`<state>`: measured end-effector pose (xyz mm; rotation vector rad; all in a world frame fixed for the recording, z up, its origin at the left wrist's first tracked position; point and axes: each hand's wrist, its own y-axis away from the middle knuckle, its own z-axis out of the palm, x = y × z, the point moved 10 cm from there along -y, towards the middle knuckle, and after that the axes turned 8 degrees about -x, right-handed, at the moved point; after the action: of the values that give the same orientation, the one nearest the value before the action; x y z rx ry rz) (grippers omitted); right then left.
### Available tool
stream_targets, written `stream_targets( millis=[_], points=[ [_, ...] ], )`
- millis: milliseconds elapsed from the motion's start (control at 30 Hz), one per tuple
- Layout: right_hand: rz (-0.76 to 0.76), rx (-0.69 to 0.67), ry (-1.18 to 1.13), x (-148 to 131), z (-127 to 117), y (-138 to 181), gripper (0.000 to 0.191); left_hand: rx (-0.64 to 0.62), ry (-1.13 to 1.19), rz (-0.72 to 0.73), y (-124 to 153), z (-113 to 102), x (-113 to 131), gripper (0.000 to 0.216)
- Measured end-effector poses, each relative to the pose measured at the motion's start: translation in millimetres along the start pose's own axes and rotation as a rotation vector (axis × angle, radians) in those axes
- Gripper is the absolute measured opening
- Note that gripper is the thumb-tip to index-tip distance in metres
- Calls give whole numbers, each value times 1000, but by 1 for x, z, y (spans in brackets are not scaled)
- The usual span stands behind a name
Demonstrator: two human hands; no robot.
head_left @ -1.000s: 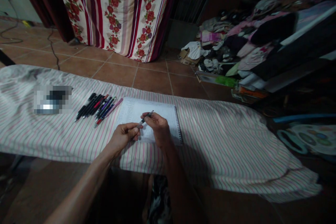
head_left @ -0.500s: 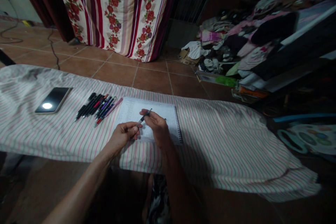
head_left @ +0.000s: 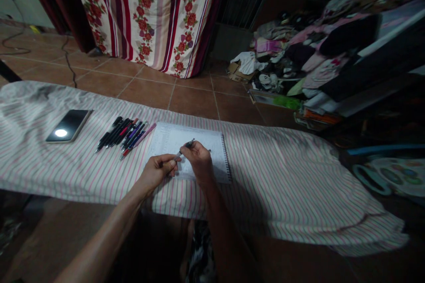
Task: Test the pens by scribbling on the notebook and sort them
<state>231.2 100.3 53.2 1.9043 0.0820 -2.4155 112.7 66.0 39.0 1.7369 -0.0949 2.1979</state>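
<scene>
Between my hands is a pen (head_left: 179, 155) with a dark grip and a pale barrel, tilted with its dark end up and to the right. My left hand (head_left: 160, 167) pinches the lower, pale end. The fingers of my right hand (head_left: 198, 159) are closed round the dark upper part and hide some of it. Both hands are above an open spiral notebook (head_left: 172, 131) with writing on its page. A small dark thing shows beside my right hand on the page, too small to name. Left of the notebook lies a bunch of several pens (head_left: 124, 135), side by side.
A phone (head_left: 69, 126) with a bright reflection lies at the left on the striped cloth (head_left: 282, 172). Beyond the table's far edge are a tiled floor (head_left: 189, 97) and a flowered curtain (head_left: 146, 13). Clothes (head_left: 299, 48) are heaped at the back right.
My right hand has shifted along the pen, and its fingers now cover more of the dark part. My left hand stays almost in place on the pale end.
</scene>
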Motion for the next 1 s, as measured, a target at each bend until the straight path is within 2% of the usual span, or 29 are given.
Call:
stream_targets(
  millis=[67,233,400,600,733,833,1000],
  points=[
    [8,-40,-10,0,3,1,16,5,8,-13,1,-1,0,26],
    [3,-132,5,-6,8,3,27,-10,29,-35,1,-1,0,28],
    [6,-62,31,-4,2,2,18,-4,20,-27,0,-1,-1,25],
    [10,5,62,2,0,1,17,1,-1,-4,0,-1,-1,23],
    [36,-34,37,3,3,1,17,-10,13,-31,1,-1,-2,24],
    [20,-102,-2,-2,7,3,25,-15,23,-26,1,-1,0,26],
    [1,-74,10,-7,1,4,19,-23,21,-44,0,-1,-3,28]
  ],
)
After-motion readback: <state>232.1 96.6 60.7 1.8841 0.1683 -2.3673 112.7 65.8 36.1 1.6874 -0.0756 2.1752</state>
